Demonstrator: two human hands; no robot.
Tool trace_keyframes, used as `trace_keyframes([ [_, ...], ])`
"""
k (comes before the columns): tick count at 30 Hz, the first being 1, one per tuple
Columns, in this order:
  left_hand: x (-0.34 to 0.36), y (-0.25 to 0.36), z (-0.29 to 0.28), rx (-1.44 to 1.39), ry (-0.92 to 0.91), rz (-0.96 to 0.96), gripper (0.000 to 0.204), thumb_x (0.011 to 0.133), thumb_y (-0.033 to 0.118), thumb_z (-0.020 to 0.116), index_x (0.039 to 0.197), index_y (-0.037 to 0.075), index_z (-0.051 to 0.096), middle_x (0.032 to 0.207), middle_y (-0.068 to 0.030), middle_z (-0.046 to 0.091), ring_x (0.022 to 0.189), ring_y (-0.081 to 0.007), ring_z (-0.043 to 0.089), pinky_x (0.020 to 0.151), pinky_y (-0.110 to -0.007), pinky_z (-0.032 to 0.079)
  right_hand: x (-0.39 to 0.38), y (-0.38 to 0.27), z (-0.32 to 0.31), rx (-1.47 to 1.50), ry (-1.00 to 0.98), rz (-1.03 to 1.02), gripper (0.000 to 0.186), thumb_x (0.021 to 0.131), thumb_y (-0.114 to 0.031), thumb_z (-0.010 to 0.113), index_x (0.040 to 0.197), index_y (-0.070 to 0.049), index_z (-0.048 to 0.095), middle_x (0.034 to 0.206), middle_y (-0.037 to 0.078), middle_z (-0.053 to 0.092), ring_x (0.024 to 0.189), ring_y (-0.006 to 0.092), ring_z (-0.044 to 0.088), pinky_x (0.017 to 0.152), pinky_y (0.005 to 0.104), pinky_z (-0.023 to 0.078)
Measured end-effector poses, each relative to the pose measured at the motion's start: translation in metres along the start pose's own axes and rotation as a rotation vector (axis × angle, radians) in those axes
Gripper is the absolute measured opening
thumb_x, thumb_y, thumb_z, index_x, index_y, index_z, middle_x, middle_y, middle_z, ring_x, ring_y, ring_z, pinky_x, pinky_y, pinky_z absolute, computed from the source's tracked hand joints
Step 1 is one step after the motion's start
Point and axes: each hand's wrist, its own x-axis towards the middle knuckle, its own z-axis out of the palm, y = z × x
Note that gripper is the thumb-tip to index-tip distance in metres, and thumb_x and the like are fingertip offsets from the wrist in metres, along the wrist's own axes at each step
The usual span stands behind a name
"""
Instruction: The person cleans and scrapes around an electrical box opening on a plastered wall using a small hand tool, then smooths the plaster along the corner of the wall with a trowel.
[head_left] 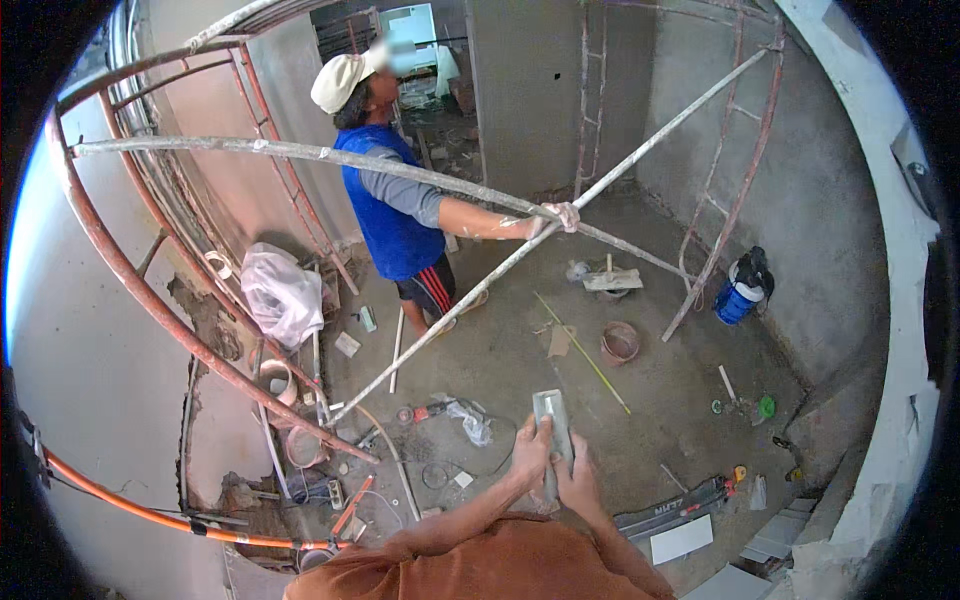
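Down on the grey floor [680, 430] we go: we spot a reddish bucket [620, 343] standing, a thin yellow strip [600, 374] stretched nearby, a blue-and-white jug [738, 292] near the wall [820, 220], and there, lower down, a flat white panel [682, 538]!

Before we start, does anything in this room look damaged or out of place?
Yes: the pinkish left wall looks damaged. A ragged patch of its surface is broken away near the reddish scaffold frame, unlike the smoother area around.
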Motion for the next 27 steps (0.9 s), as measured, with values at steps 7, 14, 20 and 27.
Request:
trace_keyframes([
  [7,0.028,-0.023,-0.029,-0.263,-0.002,-0.206,0.046,0.097,0.04,0.039,0.122,0.002,0.047,0.108,-0.0097,0.057,0.096,-0.0203,0.056,0.082,-0.035,0.048,0.01,-0.017,-0.005,-0.007,-0.036,-0.065,0.043,0.087,-0.028,0.055,0.121,-0.002,0.048,0.113,0.025,0.054,0.102,0.0388,0.055,0.085,0.0424,0.043],
  [14,0.002,0.068,0.0,-0.486,-0.052,-0.078,0.047,0.095,0.037,0.045,0.132,0.01,0.034,0.122,-0.0157,0.046,0.106,-0.0284,0.053,0.088,-0.043,0.048,0.004,0.022,0.004,0.242,-0.27,-0.036,0.035,0.094,-0.025,0.046,0.121,-0.003,0.048,0.093,0.009,0.062,0.079,0.0235,0.06,0.072,0.0345,0.049],
  [20,0.008,0.044,-0.015,-0.359,-0.062,-0.106,0.017,0.088,0.015,0.057,0.102,0.008,0.05,0.088,-0.0088,0.057,0.079,-0.0209,0.063,0.065,-0.033,0.052,0.002,0.012,-0.005,0.667,-0.536,0.437,0.035,0.097,-0.029,0.043,0.122,-0.005,0.048,0.078,0.004,0.059,0.065,0.0091,0.056,0.055,0.0231,0.045],
  [27,0.016,0.045,-0.017,-0.312,0.21,0.024,0.013,0.086,0.014,0.06,0.085,0.008,0.048,0.068,-0.0015,0.049,0.055,-0.0128,0.051,0.049,-0.028,0.043,-0.003,0.027,0.014,0.684,-0.51,0.45,0.035,0.098,-0.033,0.04,0.117,-0.005,0.049,0.077,0.004,0.059,0.062,0.0109,0.056,0.054,0.0254,0.046],
])
